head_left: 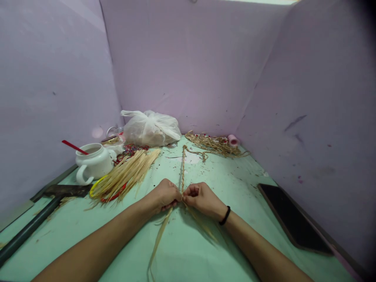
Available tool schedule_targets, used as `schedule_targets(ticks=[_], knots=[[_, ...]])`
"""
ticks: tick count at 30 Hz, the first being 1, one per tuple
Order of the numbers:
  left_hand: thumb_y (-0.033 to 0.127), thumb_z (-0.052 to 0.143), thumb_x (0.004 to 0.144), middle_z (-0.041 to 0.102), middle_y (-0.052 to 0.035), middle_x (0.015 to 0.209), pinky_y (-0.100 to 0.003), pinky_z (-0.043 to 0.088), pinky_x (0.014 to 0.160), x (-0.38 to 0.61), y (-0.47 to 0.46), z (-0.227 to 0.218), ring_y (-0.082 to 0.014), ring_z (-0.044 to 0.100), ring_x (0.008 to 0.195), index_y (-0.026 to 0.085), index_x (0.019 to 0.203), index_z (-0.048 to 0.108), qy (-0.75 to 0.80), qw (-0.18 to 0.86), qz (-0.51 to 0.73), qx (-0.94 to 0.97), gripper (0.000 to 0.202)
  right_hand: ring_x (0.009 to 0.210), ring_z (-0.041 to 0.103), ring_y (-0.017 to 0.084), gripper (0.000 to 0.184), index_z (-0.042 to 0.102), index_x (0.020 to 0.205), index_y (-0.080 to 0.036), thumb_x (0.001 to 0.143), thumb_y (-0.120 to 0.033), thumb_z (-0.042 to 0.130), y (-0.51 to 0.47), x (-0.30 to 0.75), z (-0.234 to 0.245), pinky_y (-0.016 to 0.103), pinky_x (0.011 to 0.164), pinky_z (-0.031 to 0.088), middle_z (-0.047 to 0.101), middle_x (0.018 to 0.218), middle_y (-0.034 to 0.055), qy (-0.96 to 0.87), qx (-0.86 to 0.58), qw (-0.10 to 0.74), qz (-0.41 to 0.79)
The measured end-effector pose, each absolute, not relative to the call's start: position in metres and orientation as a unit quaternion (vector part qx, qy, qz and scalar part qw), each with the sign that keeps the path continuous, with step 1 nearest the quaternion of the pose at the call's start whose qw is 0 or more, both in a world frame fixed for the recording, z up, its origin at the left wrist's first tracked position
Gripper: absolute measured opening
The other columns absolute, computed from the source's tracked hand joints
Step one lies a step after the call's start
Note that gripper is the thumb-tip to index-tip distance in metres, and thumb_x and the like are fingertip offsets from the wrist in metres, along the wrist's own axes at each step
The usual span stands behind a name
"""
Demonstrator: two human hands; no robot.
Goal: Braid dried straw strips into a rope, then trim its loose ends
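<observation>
A thin straw braid (pixel 183 166) runs from the far middle of the green table straight toward me. My left hand (pixel 168 195) is closed at its near end, pinching the straw strands. Fingertips of my right hand (pixel 202 199) pinch the same end from the other side, almost touching the left ones; a black band circles that wrist. Loose strands (pixel 160 237) trail below the left hand toward the front of the table. More pale strands (pixel 205 227) fan out under the right hand, blurred.
On the left lie a straw bundle (pixel 132 168), a white teapot (pixel 96 162) with a red stick, and a dark hammer-like tool (pixel 69 190). Behind are a tied plastic bag (pixel 151 129) and a heap of braided cord (pixel 216 145). A phone (pixel 290 215) lies right.
</observation>
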State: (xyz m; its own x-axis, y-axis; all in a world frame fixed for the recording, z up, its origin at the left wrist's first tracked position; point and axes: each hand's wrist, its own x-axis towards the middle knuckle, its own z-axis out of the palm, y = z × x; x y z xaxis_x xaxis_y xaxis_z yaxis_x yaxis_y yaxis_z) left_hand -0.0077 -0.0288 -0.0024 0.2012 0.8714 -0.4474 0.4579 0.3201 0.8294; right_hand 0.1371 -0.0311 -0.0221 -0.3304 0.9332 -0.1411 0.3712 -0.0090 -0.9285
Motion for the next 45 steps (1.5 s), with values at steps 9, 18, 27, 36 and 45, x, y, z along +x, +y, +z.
schedule_targets(ticks=[9, 18, 27, 36, 45], knots=[[0.015, 0.049, 0.051, 0.032, 0.0054, 0.026, -0.02, 0.013, 0.028, -0.002, -0.032, -0.007, -0.0059, 0.024, 0.024, 0.016, 0.039, 0.043, 0.616, 0.534, 0.2, 0.544, 0.013, 0.048, 0.047, 0.01, 0.015, 0.063, 0.058, -0.013, 0.062, -0.022, 0.052, -0.043, 0.136, -0.011, 0.02, 0.045, 0.029, 0.06, 0.053, 0.0028, -0.722, -0.578, 0.195, 0.326], [0.012, 0.05, 0.047, 0.037, 0.0038, 0.028, -0.019, 0.015, 0.028, -0.006, -0.031, -0.004, -0.0054, 0.028, 0.026, 0.014, 0.039, 0.046, 0.599, 0.576, 0.204, 0.519, 0.009, 0.052, 0.052, 0.012, 0.016, 0.066, 0.062, -0.017, 0.067, -0.021, 0.052, -0.068, 0.124, -0.007, 0.023, 0.049, 0.027, 0.065, 0.059, 0.0047, -0.84, -0.489, 0.181, 0.15], [0.019, 0.055, 0.048, 0.042, 0.0048, 0.034, -0.018, 0.012, 0.027, -0.018, -0.023, -0.003, -0.0042, 0.028, 0.025, 0.014, 0.048, 0.05, 0.524, 0.629, 0.196, 0.541, 0.007, 0.047, 0.051, 0.009, 0.016, 0.055, 0.059, -0.013, 0.071, -0.024, 0.053, -0.036, 0.145, 0.005, 0.021, 0.05, 0.042, 0.059, 0.056, 0.0025, -0.51, -0.566, 0.305, 0.571], [0.019, 0.053, 0.048, 0.041, 0.005, 0.034, -0.019, 0.014, 0.028, -0.016, -0.024, -0.004, -0.0046, 0.027, 0.026, 0.014, 0.049, 0.052, 0.526, 0.602, 0.186, 0.571, 0.005, 0.032, 0.023, 0.002, 0.017, 0.05, 0.048, -0.013, 0.064, -0.016, 0.055, -0.044, 0.13, -0.007, 0.018, 0.034, 0.013, 0.036, 0.034, -0.0067, -0.517, -0.524, 0.282, 0.616], [0.023, 0.053, 0.055, 0.044, 0.0031, 0.036, -0.021, 0.018, 0.034, -0.019, -0.033, 0.018, -0.0053, 0.027, 0.03, 0.014, 0.049, 0.052, 0.574, 0.507, 0.107, 0.634, 0.011, 0.031, 0.021, 0.002, 0.012, 0.049, 0.049, -0.015, 0.057, -0.018, 0.057, -0.04, 0.132, -0.014, 0.021, 0.035, 0.009, 0.036, 0.032, -0.0078, -0.508, -0.528, 0.287, 0.617]])
